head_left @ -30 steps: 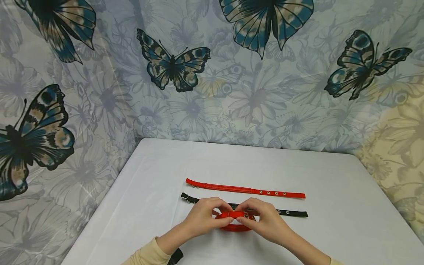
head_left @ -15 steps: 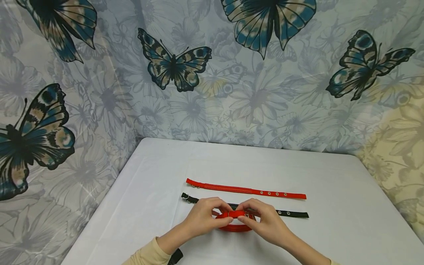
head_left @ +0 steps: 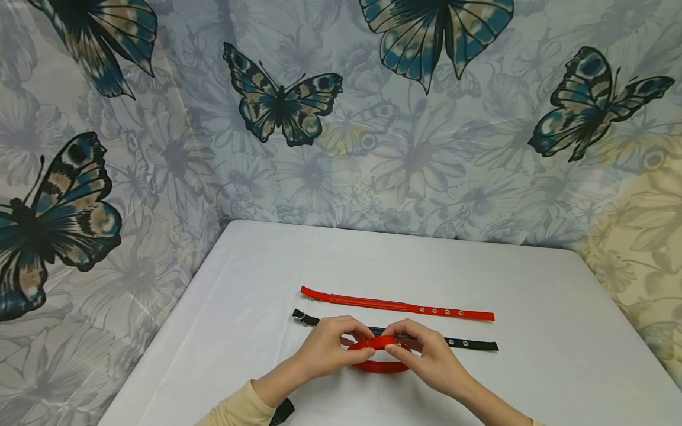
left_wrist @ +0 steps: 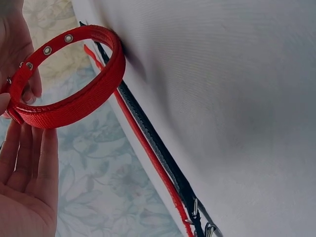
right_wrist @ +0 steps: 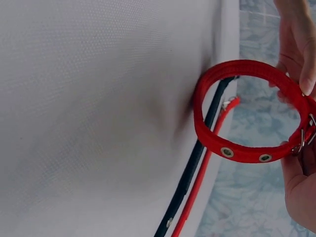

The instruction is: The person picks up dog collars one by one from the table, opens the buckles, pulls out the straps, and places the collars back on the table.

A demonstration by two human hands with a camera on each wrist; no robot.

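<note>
A red collar (head_left: 380,367), fastened into a loop, is held up near the front of the table. My left hand (head_left: 330,350) pinches the strap on one side between thumb and fingers. On the other side my right hand (head_left: 433,356) pinches it close to the buckle and D-ring, which the right wrist view shows beside the fingers. Metal eyelets (right_wrist: 227,152) line part of the loop. Behind the hands lies a black collar (head_left: 482,345), stretched flat and partly hidden by them. Beyond it lies a second red collar (head_left: 367,302), also flat, its eyelets toward the right.
A white-covered table (head_left: 533,296) carries the collars. Some black object (head_left: 283,412) shows under the left sleeve at the bottom edge; its kind is unclear. Cloth with butterflies and flowers (head_left: 415,160) hangs behind and at the sides.
Both hands keep their hold on the looped red collar. The right fingertips have shifted slightly right along the strap, and the whole view has drifted a little. The flat collars lie as before.
</note>
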